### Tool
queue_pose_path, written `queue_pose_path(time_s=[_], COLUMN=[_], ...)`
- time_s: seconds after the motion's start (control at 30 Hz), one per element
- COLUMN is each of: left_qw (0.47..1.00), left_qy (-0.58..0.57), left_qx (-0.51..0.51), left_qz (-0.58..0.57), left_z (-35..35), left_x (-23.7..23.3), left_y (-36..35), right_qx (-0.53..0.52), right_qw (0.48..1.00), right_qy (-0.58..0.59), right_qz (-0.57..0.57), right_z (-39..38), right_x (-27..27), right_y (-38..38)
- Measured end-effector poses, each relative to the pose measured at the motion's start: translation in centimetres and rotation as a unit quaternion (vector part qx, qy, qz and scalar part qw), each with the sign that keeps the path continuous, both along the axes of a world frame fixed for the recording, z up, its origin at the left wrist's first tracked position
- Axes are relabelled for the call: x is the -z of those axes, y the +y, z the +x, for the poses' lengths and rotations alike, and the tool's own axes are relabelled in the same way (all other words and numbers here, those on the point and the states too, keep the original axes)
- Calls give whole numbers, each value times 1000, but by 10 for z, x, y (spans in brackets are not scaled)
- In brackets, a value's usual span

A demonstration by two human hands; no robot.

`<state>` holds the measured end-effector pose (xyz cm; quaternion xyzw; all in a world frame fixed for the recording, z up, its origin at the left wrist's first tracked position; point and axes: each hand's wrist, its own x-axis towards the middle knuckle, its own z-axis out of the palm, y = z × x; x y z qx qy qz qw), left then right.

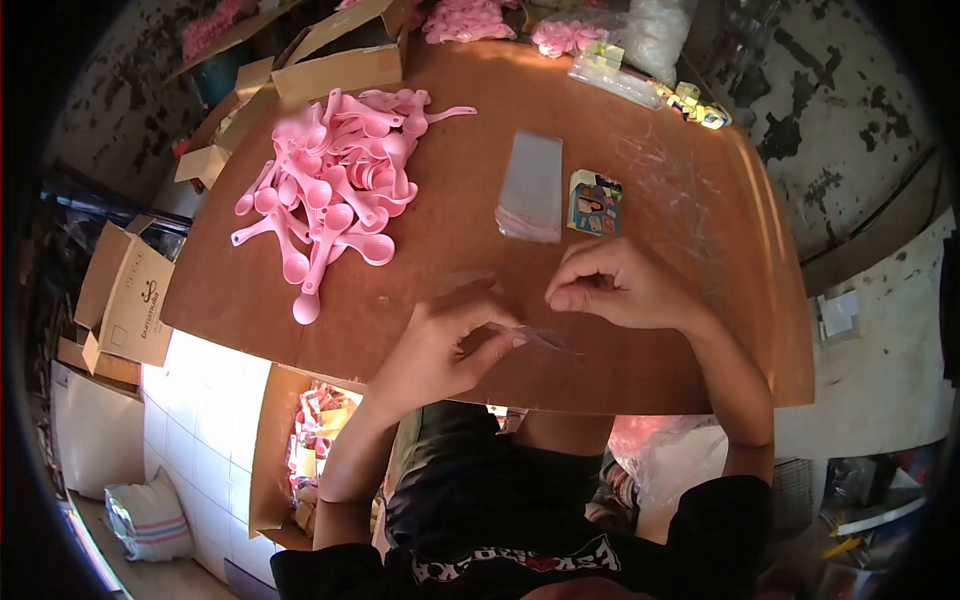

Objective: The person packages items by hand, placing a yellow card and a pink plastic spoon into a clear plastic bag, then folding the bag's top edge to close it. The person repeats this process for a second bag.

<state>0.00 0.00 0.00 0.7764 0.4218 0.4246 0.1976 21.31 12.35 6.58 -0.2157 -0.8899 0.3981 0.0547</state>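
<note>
My left hand is pinched on a thin clear plastic strip over the table's near part. To its right, my right hand has its fingers curled with thumb and fingertips together; whether anything is between them is too small to make out. Beyond my hands lie a stack of clear plastic bags and, just right of it, a small stack of printed cards. A heap of pink spoons covers the table's left part.
The brown table has clear plastic scraps at right. Cardboard boxes and pink pieces are at the far edge, with a clear case farther right. An open box of packets stands below the near edge.
</note>
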Motion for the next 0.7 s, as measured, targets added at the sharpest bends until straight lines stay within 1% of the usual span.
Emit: queue_pose_path(time_s=[0.03,0.07,0.1,0.13,0.17,0.2,0.23,0.3,0.33,0.37,0.4,0.43,0.47,0.5,0.53,0.57,0.6,0.63,0.67,0.7], left_qw=[997,987,986,971,951,938,937,917,930,930,919,909,887,887,902,914,914,906,897,895], left_qy=[-68,-136,-149,-218,-287,-318,-320,-364,-334,-335,-358,-381,-431,-431,-401,-369,-370,-380,-391,-392], left_qx=[-25,-51,-47,-51,-54,-67,-66,-84,-100,-100,-98,-97,-88,-89,-112,-137,-142,-153,-163,-168], left_qz=[-38,-75,-58,-78,-97,-124,-125,-139,-120,-119,-129,-140,-139,-138,-116,-94,-93,-110,-127,-127], left_z=[1,2,7,9,11,13,13,13,11,9,8,8,8,7,5,2,0,-1,-2,-2], left_x=[1,2,10,13,15,12,11,11,10,10,11,11,15,16,16,17,15,11,9,7], left_y=[-2,-3,4,3,3,2,3,7,7,8,8,8,9,10,11,12,11,10,10,10], right_qx=[82,92,88,118,145,159,160,198,198,208,217,218,225,231,228,240,248,243,266,284], right_qw=[996,962,958,917,863,899,899,916,916,925,931,931,932,932,933,891,839,841,859,858], right_qy=[19,55,44,37,28,11,9,2,1,27,53,53,70,87,87,107,126,127,239,343], right_qz=[23,252,270,379,484,408,408,348,348,318,288,288,276,265,265,369,469,467,366,256], right_z=[3,10,19,23,28,30,31,33,35,37,39,41,43,44,42,41,38,34,29,26], right_x=[8,25,35,45,52,54,56,61,65,70,71,70,68,67,58,46,33,26,20,15], right_y=[10,27,43,48,51,48,48,47,50,54,57,59,62,63,59,52,44,35,23,13])
